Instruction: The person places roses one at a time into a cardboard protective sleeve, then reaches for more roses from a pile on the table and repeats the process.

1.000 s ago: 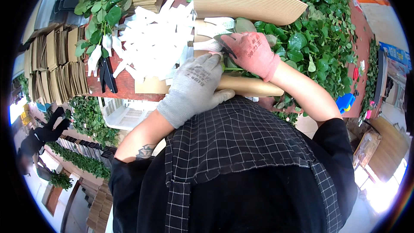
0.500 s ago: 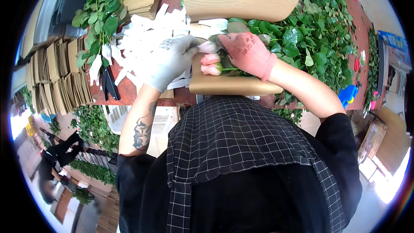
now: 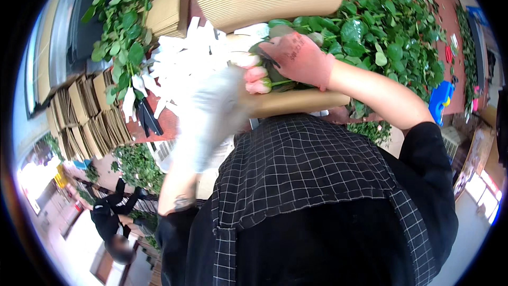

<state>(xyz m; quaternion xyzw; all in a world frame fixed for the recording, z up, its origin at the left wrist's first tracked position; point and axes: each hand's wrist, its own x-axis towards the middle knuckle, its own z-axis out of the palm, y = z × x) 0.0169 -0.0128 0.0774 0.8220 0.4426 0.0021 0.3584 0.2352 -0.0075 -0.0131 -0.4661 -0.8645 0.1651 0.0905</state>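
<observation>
My right hand [image 3: 299, 61], in a pink-red glove, is closed with its fingertips at the neck of a pale rose [image 3: 246, 59]. The stem is mostly hidden by the glove. Just below lie pink roses [image 3: 256, 80], heads to the left, on brown wrapping paper [image 3: 299, 101]. My left hand [image 3: 217, 106], in a pale grey glove, is smeared by motion left of the rose heads, apart from my right hand. Its fingers cannot be made out. White sleeves [image 3: 182, 63] lie in a loose pile beyond the left hand.
Corrugated cardboard [image 3: 272, 1] stands beyond the hands. Leafy rose stems [image 3: 370, 37] cover the right side. Black-handled scissors [image 3: 148, 118] lie at the table's left near edge, beside stacked brown cardboard [image 3: 92, 116]. Another person [image 3: 114, 222] is in the lower left background.
My left hand has pulled away from the rose, toward me, and blurs. The right hand keeps its place at the rose. The whole view has tilted a little.
</observation>
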